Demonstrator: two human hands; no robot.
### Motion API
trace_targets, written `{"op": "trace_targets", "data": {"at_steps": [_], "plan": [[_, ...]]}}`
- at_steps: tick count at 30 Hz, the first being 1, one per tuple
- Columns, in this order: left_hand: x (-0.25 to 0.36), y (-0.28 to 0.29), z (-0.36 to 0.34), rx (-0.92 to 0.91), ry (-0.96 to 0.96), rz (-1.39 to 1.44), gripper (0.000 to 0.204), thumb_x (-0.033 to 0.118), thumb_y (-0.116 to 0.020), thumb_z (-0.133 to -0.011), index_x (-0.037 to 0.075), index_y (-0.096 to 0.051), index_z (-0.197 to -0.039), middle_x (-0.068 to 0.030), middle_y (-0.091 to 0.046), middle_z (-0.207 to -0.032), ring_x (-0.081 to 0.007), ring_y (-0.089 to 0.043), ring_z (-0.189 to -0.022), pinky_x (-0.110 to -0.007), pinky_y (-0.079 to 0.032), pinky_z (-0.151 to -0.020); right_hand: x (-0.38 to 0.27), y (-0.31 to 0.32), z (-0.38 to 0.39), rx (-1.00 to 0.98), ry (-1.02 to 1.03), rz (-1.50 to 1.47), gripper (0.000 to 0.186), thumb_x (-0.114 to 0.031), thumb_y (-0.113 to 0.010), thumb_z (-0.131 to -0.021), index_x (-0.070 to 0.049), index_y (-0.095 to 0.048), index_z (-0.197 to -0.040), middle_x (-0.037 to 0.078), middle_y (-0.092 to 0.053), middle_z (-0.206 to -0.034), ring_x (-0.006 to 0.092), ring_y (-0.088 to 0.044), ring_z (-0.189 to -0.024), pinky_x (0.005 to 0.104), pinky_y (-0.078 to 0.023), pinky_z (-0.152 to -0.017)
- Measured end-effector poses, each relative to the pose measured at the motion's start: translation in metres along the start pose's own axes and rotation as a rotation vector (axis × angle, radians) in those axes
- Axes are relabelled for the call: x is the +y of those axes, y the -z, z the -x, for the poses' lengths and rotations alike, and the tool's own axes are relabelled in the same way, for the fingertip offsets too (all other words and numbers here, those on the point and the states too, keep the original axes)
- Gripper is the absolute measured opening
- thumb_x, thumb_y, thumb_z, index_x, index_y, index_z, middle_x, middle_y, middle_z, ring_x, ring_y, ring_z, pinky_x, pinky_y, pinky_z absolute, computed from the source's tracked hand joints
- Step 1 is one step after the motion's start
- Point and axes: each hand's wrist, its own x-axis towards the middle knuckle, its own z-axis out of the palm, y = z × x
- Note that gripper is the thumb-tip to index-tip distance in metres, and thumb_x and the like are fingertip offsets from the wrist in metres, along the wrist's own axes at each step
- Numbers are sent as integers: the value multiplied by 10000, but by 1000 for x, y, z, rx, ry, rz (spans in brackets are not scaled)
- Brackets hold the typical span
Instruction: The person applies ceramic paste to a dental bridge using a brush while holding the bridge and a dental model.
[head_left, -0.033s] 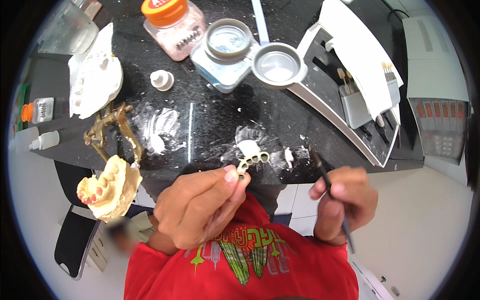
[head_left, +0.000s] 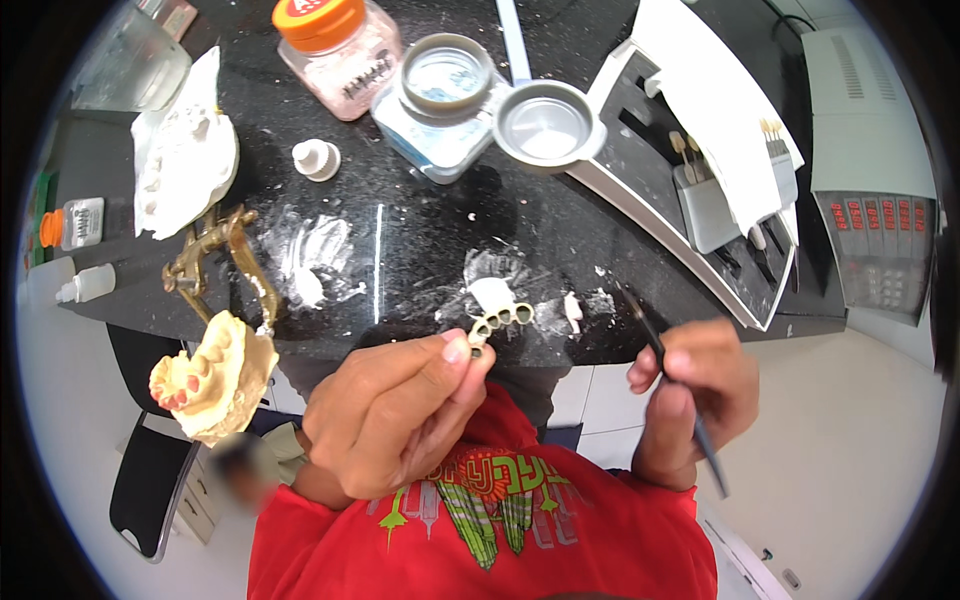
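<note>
Bridge (head_left: 493,322), a curved row of pale tooth caps with dark hollows facing up, is held above the near edge of the black counter (head_left: 430,215). The left hand (head_left: 400,412) pinches its near end between thumb and fingertips, the other fingers curled in. The right hand (head_left: 705,385) pinches a thin dark brush (head_left: 654,340) between thumb and fingers. The brush slants, its tip pointing away from the person and to the left, well apart from the bridge.

Beyond the bridge, a white patch (head_left: 490,293) shows on the counter, with a small pale piece (head_left: 572,312) to its right and smeared powder (head_left: 312,258) to its left. Farther back stand a small white bottle (head_left: 317,161), a pink jar (head_left: 345,82) with an orange lid (head_left: 318,24), and a blue jar (head_left: 435,143) whose hinged grey cover (head_left: 548,125) is flipped open to the right.

At the left, a brass frame (head_left: 195,262) lies between a white cast (head_left: 188,165) and a yellow cast (head_left: 232,370) with reddish areas on some teeth. At the right is a white-edged tray (head_left: 665,225), and beyond it a unit (head_left: 875,250) with lit red displays.
</note>
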Motion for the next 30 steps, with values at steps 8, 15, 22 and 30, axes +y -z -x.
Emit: {"op": "trace_targets", "data": {"at_steps": [8, 15, 22, 30], "plan": [[6, 0, -5, -21, 70, -22, 314, -73, -851, -671, -2, -688, -931, -128, -697, -809, -177, -687, -643, -238, -552, -527, -7, 28, -10, -190, -244, 54, 205, 70, -746, -735, -4, -653, -901, 125, -687, -826, 145, -657, -683, 239, -500, -598], [7, 0, -7, -26, 50, -40, 320, -80, -851, -667, 0, -689, -932, -130, -698, -808, -174, -681, -625, -232, -539, -516, 3, 26, -15, -251, -56, 144, 183, 40, -759, -707, -4, -637, -837, 110, -688, -723, 134, -647, -574, 220, -480, -503], [5, 0, -5, -6, 43, -43, 327, -87, -849, -665, -1, -691, -937, -124, -695, -805, -169, -677, -619, -228, -533, -511, 3, 23, -16, -247, -55, 156, 175, 34, -760, -693, 8, -637, -814, 112, -681, -697, 130, -640, -559, 214, -471, -489], [6, -1, -6, 4, 38, -42, 336, -88, -853, -657, -2, -696, -942, -120, -694, -802, -163, -674, -616, -224, -530, -509, 3, 27, -18, -278, -39, 167, 180, 41, -764, -687, 10, -639, -812, 110, -680, -694, 135, -645, -563, 215, -473, -495]]}}
